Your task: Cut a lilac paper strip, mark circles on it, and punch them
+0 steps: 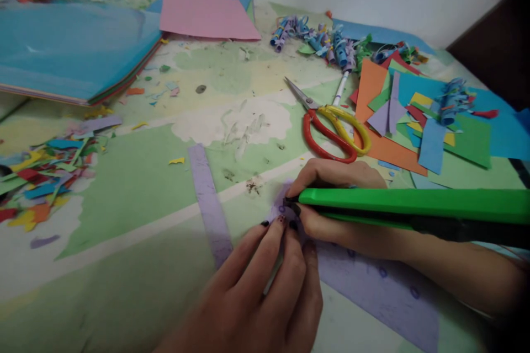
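Observation:
My right hand (331, 198) grips a green, pen-shaped tool (414, 207) with its dark tip on a purple sheet of paper (372, 287). My left hand (265, 287) presses its fingertips on the same purple sheet right beside the tip; a thin white stick shows under its fingers. A separate purple paper strip (209, 204) lies just left of both hands.
Red-and-yellow scissors (331, 127) lie behind my right hand. Cut coloured papers (434, 127) and curled paper rolls (318, 41) sit at the right and back. A stack of coloured sheets (74, 55), a pink sheet (207, 15) and paper scraps (45, 176) lie on the left.

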The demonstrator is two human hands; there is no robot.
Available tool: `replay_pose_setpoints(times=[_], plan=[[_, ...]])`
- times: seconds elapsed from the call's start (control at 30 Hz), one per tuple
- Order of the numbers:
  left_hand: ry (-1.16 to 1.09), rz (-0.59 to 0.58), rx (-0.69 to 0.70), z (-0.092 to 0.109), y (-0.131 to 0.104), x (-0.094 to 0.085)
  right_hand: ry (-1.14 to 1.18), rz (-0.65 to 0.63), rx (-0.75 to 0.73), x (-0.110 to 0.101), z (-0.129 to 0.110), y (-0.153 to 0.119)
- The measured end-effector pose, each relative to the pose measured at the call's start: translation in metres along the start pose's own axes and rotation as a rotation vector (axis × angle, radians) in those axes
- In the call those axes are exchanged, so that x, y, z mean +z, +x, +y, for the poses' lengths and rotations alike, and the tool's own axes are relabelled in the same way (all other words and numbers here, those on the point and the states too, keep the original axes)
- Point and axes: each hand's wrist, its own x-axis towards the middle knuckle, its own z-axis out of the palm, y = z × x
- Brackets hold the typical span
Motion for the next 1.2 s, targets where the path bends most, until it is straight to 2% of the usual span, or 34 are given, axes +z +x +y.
replay_pose_setpoints(times=[0.13, 0.33, 0.5, 0.67, 0.77, 0.87, 0.9, 0.93, 1.0, 1.03, 1.07, 1.1, 1.2], plan=[[0.004, 0.061, 0.017, 0.000, -0.001, 0.002, 0.009, 0.006, -0.031, 0.002, 0.003, 0.001], [-0.013, -0.008, -0.003, 0.002, 0.000, -0.003, 0.002, 0.028, -0.075, 0.006, 0.006, 0.002], [-0.022, -0.005, -0.024, 0.003, -0.001, -0.006, -0.020, 0.002, -0.066, 0.005, 0.005, 0.002], [-0.025, -0.012, -0.024, 0.004, -0.002, -0.005, -0.035, -0.028, -0.220, 0.005, 0.006, 0.002], [-0.030, 0.049, 0.009, 0.001, -0.001, -0.007, -0.059, -0.033, -0.274, 0.007, 0.006, 0.002], [-0.147, 0.184, 0.045, -0.011, 0.006, -0.018, -0.100, 0.001, -0.303, 0.009, 0.007, 0.001], [-0.208, 0.325, 0.057, -0.018, 0.011, -0.024, -0.109, 0.021, -0.312, 0.009, 0.007, 0.001], [-0.251, 0.354, 0.036, -0.026, 0.017, -0.029, -0.112, 0.031, -0.324, 0.010, 0.008, 0.001], [-0.312, 0.281, -0.009, -0.047, 0.034, -0.036, -0.104, 0.047, -0.373, 0.011, 0.010, 0.002], [-0.302, 0.178, -0.058, -0.058, 0.044, -0.036, -0.097, 0.060, -0.408, 0.012, 0.011, 0.002], [-0.286, 0.184, -0.053, -0.068, 0.055, -0.033, -0.089, 0.072, -0.444, 0.013, 0.013, 0.002], [-0.260, 0.158, -0.019, -0.078, 0.066, -0.027, -0.083, 0.087, -0.475, 0.014, 0.014, 0.002], [-0.326, -0.123, 0.148, -0.100, 0.097, 0.000, -0.067, 0.110, -0.521, 0.016, 0.018, 0.002]])
